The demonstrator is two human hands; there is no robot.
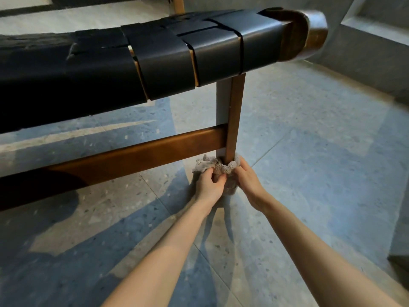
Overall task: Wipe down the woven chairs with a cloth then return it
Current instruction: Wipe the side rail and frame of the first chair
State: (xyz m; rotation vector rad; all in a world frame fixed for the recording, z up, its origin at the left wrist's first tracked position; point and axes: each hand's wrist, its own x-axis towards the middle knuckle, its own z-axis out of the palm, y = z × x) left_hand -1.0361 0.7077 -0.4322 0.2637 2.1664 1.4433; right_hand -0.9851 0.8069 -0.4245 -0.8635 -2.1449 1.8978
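two bare forearms come in from 6 o'clock and meet just below frame centre. the left hand (209, 187) sits at the 7 o'clock side of the leg's foot, fingers curled and clamped on a bunch of cloth (230, 167). the right hand (247, 180) sits at the 4 o'clock side, fingers also curled into the cloth; its fingertips are hidden in the folds. the cloth is grey-beige and crumpled, wrapped round the bottom of the leg (235, 120) just above the floor (309, 151), with a loose end sticking out toward 9 o'clock.

the leg is brown wood and rises toward 12 o'clock. a wooden rail (132, 156) joins it just above the cloth and runs off toward 8 o'clock. above, the seat (166, 60) of the chair is made of wide dark straps woven over a wooden frame, filling the view from 9 to 1 o'clock. a rounded wooden corner (309, 34) caps the frame at 1 o'clock. the floor is speckled grey tile with shadows. a grey wall (365, 56) stands at 2 o'clock.
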